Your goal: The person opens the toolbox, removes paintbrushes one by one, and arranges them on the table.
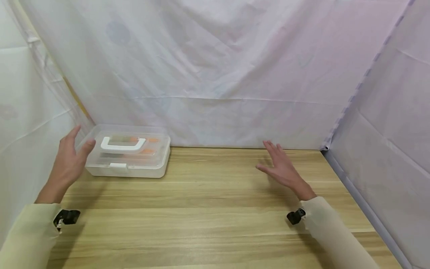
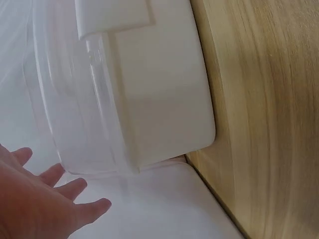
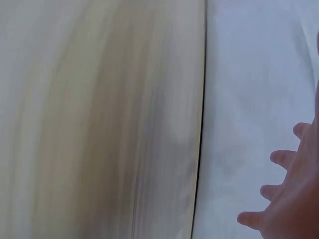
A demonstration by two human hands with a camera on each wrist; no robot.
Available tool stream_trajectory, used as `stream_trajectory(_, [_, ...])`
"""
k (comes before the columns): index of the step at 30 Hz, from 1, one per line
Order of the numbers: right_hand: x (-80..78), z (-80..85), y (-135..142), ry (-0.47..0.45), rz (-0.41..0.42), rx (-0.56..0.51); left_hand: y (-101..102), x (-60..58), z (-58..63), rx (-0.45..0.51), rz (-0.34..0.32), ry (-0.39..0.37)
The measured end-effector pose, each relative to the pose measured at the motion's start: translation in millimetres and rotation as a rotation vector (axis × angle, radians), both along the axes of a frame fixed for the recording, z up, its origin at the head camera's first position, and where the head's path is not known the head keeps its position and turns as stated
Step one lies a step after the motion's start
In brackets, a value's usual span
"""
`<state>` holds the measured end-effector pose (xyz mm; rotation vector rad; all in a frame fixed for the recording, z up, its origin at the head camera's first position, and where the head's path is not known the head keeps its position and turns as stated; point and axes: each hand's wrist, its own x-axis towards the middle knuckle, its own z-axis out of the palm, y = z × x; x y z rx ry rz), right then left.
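Observation:
A white plastic box (image 1: 158, 170) with a clear lid, a white carry handle (image 1: 123, 145) and a front latch (image 1: 118, 166) stands at the back left of the table. Through the lid show blurred orange and grey-green items (image 1: 147, 151); their kind cannot be told. My left hand (image 1: 68, 158) is at the left end of the box, fingers spread, holding nothing. In the left wrist view, the box's pale wall (image 2: 164, 89) lies just beyond the fingertips (image 2: 102, 205). Over the table's right half, my right hand (image 1: 282, 168) is spread and holds nothing.
The wood-grain table (image 1: 208, 216) runs back to a pale cloth curtain (image 1: 215, 123). More cloth hangs on the left (image 1: 23, 112) and right (image 1: 396, 123), closing in the sides. Small black devices (image 1: 68, 216) sit at both cream sleeves.

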<state>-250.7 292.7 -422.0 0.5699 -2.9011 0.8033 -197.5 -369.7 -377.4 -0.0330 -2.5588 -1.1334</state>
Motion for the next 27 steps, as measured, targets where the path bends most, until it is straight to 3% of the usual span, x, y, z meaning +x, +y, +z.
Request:
stream_trajectory(6, [-6.3, 0.3, -33.8, -0.058, 0.109, -0.274, 0.8, -1.1, 0.6, 0.028, 0.015, -0.046])
stream_trajectory(11, [-9.4, 1.0, -65.6, -0.113, 0.176, -0.429, 2.1, -4.1, -2.7, 0.047, 0.029, -0.062])
stream_trajectory(19, [-8.4, 1.6, -115.1, -0.144, 0.229, -0.480, 1.9, -4.1, -11.3, 0.072, 0.050, -0.070])
stream_trajectory(27, [-7.2, 0.6, -158.9, -0.147, 0.250, -0.456, 4.8, -2.5, -19.8, 0.124, 0.062, -0.091])
